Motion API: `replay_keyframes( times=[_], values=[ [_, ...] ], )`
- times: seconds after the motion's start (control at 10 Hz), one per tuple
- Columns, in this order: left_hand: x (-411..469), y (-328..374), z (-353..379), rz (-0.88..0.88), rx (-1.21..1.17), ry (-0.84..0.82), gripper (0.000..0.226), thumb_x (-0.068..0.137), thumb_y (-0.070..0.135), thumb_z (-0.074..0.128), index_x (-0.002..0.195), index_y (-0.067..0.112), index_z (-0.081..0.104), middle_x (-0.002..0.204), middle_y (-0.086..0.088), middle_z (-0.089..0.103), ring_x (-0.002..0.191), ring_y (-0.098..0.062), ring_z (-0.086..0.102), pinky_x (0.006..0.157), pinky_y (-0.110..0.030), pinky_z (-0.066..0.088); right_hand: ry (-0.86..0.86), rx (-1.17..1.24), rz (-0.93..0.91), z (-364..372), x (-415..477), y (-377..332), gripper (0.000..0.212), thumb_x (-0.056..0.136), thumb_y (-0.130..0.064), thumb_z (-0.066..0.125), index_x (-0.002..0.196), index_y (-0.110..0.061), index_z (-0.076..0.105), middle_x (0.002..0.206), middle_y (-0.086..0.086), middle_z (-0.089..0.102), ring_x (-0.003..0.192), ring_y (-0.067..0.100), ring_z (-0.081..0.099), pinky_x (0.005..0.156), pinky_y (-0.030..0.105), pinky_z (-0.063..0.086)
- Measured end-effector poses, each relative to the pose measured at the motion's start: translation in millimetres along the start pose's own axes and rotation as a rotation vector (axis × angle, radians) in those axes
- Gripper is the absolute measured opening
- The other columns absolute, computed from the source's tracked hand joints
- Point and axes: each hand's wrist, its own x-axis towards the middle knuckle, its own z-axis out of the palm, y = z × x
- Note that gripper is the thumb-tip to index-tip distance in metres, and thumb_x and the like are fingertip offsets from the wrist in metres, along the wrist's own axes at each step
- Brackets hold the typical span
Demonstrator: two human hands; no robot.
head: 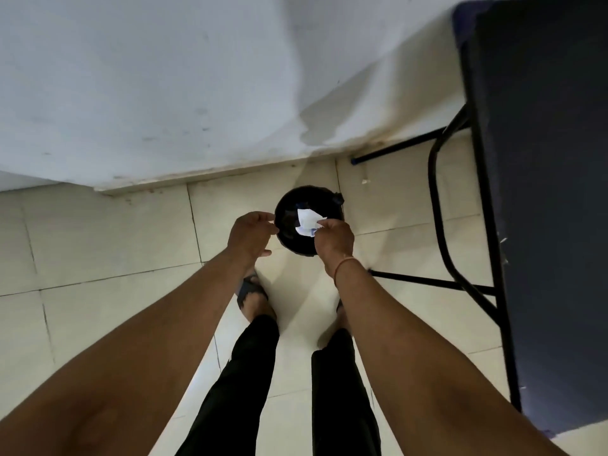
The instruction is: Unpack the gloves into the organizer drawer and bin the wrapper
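I stand over a round black bin (297, 240) on the floor, close to the foot of the wall (164, 93). To my right the table (543, 192) edge runs along beside me, and its black legs (441, 205) curve down just right of the bin. To my left the floor lies open.

My right hand (334, 240) is above the bin's near right rim, fingertips pinched on the white wrapper (306, 221), which hangs crumpled over the bin's mouth. My left hand (251, 233) is at the bin's left rim, fingers curled loosely with the tips drawn near the thumb; I cannot tell whether it has hold of anything. A thin cord band circles my right wrist.

The floor (98, 241) is pale tile with dark grout lines. My feet, in sandals, stand just short of the bin, in black trousers. The wall is white and scuffed low down.
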Motion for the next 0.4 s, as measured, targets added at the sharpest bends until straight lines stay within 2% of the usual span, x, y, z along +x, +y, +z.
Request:
replay_keyframes(
  times=[0.1, 0.2, 0.3, 0.4],
  values=[
    [41, -18, 9, -0.016, 0.034, -0.002, 0.034, 0.092, 0.006, 0.071, 0.125, 0.015, 0.075, 0.115, -0.009, 0.072, 0.101, -0.023, 0.062, 0.075, -0.039, 0.057, -0.096, -0.029, 0.011, 21, 47, 22, 0.04, 0.101, -0.007, 0.06, 0.14, -0.004, 0.065, 0.151, 0.014, 0.06, 0.14, 0.032, 0.054, 0.117, 0.029, 0.039],
    [64, -28, 14, -0.023, 0.046, -0.003, 0.037, 0.092, 0.007, 0.072, 0.127, 0.015, 0.075, 0.114, -0.009, 0.072, 0.101, -0.023, 0.063, 0.073, -0.036, 0.057, -0.177, -0.027, 0.007, 33, 71, 33, 0.039, 0.107, -0.016, 0.056, 0.144, -0.006, 0.061, 0.152, 0.013, 0.058, 0.143, 0.032, 0.051, 0.122, 0.034, 0.036],
    [84, -37, 18, 0.001, 0.086, 0.006, 0.038, 0.09, 0.008, 0.07, 0.126, 0.018, 0.075, 0.102, -0.006, 0.071, 0.095, -0.021, 0.064, 0.072, -0.036, 0.057, -0.143, -0.029, 0.01, 42, 89, 46, 0.047, 0.105, -0.009, 0.053, 0.151, -0.015, 0.054, 0.154, 0.013, 0.055, 0.141, 0.034, 0.051, 0.122, 0.044, 0.04],
    [91, -37, 23, 0.024, 0.097, 0.02, 0.04, 0.088, 0.007, 0.069, 0.125, 0.02, 0.075, 0.094, -0.003, 0.069, 0.091, -0.02, 0.064, 0.073, -0.037, 0.058, -0.107, -0.04, -0.02, 47, 98, 48, 0.055, 0.1, 0.001, 0.05, 0.153, -0.015, 0.051, 0.155, 0.014, 0.054, 0.144, 0.033, 0.049, 0.123, 0.043, 0.039]
  ],
)
